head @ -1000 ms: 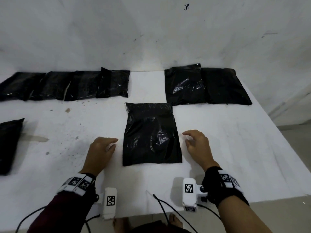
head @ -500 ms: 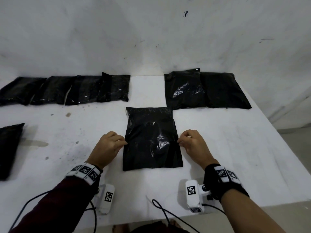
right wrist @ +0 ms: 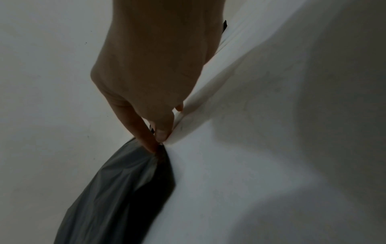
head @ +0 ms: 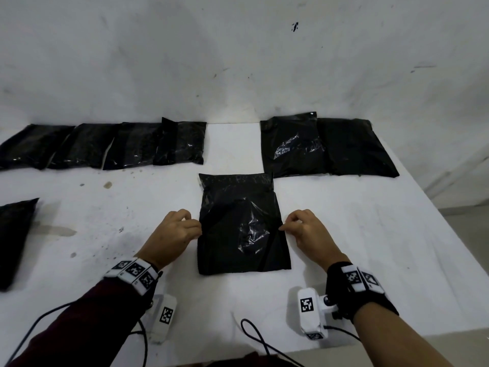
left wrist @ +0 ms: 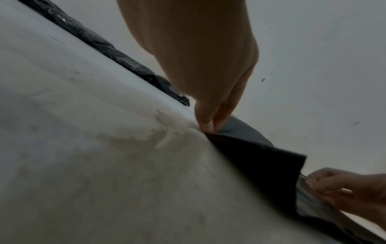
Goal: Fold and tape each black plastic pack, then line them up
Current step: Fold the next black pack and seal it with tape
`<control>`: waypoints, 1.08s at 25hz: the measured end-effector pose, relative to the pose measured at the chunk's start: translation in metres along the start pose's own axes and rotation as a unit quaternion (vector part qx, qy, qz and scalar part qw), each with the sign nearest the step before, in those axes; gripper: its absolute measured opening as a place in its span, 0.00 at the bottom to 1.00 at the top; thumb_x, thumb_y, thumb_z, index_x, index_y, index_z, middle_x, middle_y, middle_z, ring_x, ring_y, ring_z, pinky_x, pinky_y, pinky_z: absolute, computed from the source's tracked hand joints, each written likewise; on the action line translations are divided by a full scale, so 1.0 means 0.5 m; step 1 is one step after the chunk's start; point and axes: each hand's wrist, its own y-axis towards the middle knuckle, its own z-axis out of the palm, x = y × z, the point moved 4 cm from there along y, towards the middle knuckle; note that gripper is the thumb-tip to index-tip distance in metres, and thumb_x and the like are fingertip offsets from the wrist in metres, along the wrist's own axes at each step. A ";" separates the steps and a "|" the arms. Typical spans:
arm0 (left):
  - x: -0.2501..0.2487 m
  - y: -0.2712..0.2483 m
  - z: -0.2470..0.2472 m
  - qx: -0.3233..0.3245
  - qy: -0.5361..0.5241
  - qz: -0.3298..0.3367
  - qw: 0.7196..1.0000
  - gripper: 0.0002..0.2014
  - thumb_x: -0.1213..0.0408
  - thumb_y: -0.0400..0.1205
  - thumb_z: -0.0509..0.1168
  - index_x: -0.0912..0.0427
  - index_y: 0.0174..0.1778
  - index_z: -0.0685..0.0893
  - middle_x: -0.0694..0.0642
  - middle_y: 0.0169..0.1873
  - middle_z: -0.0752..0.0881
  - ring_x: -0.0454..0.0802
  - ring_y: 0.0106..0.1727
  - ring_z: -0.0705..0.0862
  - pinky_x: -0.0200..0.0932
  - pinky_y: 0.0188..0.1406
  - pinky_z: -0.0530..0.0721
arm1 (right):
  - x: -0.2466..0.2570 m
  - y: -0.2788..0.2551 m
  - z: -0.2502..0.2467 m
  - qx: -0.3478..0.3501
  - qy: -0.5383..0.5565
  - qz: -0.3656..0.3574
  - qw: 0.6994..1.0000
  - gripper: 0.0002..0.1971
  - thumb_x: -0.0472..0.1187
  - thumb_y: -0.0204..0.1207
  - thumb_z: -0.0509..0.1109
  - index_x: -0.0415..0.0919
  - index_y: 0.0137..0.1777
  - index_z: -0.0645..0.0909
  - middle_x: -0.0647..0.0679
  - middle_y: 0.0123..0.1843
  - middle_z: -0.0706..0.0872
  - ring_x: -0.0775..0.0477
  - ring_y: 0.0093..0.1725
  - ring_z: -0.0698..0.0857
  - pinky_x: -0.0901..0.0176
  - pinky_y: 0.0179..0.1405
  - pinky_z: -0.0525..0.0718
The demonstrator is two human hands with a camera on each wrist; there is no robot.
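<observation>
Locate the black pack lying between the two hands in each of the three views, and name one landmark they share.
Head: the black pack lies at centre on the white table, its side edges pinched by the left hand and the right hand.
Left wrist: lower right, under the pinching fingertips.
Right wrist: bottom left, below the pinching fingertips.
Shared landmark: the white table.

glossy, crinkled plastic pack (head: 242, 223), seemingly thin
</observation>
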 end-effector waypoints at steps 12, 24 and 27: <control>-0.007 0.010 0.005 0.017 -0.014 0.025 0.999 0.12 0.63 0.76 0.58 0.57 0.34 0.86 0.47 0.38 0.87 0.46 0.42 0.71 0.38 0.39 0.64 | -0.001 -0.005 0.005 -0.026 0.004 -0.004 1.000 0.11 0.27 0.61 0.78 0.42 0.41 0.89 0.46 0.38 0.83 0.41 0.37 0.82 0.61 0.35 0.77; -0.001 0.018 0.004 0.062 -0.090 0.023 0.994 0.06 0.63 0.71 0.63 0.57 0.32 0.85 0.48 0.36 0.86 0.42 0.42 0.72 0.35 0.39 0.68 | 0.000 -0.005 0.008 -0.020 -0.013 -0.010 1.000 0.13 0.27 0.61 0.80 0.41 0.43 0.89 0.46 0.39 0.83 0.44 0.41 0.80 0.61 0.38 0.77; -0.005 0.019 0.014 0.070 -0.087 0.026 0.993 0.09 0.61 0.74 0.58 0.55 0.32 0.82 0.46 0.36 0.84 0.43 0.41 0.71 0.39 0.38 0.68 | 0.003 -0.004 0.008 -0.018 -0.011 -0.016 1.000 0.11 0.28 0.62 0.78 0.40 0.43 0.88 0.46 0.39 0.83 0.44 0.41 0.80 0.62 0.39 0.76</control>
